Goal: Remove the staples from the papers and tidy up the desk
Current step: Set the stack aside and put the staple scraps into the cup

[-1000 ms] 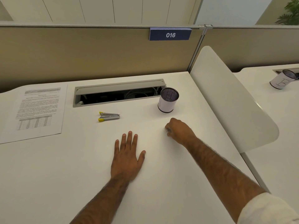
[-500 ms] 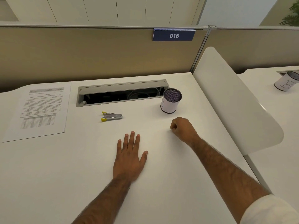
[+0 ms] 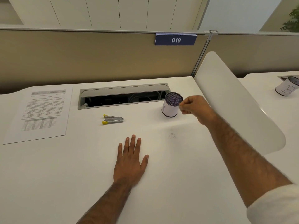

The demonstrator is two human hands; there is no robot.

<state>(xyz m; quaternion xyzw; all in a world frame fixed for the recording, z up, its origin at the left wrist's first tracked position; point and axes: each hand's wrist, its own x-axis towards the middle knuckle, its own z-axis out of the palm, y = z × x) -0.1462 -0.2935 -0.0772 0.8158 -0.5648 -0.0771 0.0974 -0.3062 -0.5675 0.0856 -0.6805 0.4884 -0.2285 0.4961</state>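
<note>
A printed paper sheet (image 3: 43, 110) lies flat at the desk's far left. A metal staple remover (image 3: 113, 119) with yellow tips rests on the white desk (image 3: 64, 175), in front of the cable slot. A mesh pen cup (image 3: 169, 109) wrapped in white paper stands to its right. My right hand (image 3: 194, 107) hovers at the cup's right rim with fingertips pinched together; anything between them is too small to see. My left hand (image 3: 131, 160) lies flat, palm down, on the desk's middle. A tiny pale speck (image 3: 171, 135) sits on the desk below the cup.
An open cable slot (image 3: 123, 91) runs along the back of the desk. A white curved divider (image 3: 234, 102) rises on the right. Beyond it, a second cup (image 3: 286, 88) stands on the neighbouring desk. A beige partition (image 3: 97, 59) closes the back.
My right hand has lifted off the desk and moved forward and up to the pen cup's rim, fingers still pinched. The left hand has stayed flat in place.
</note>
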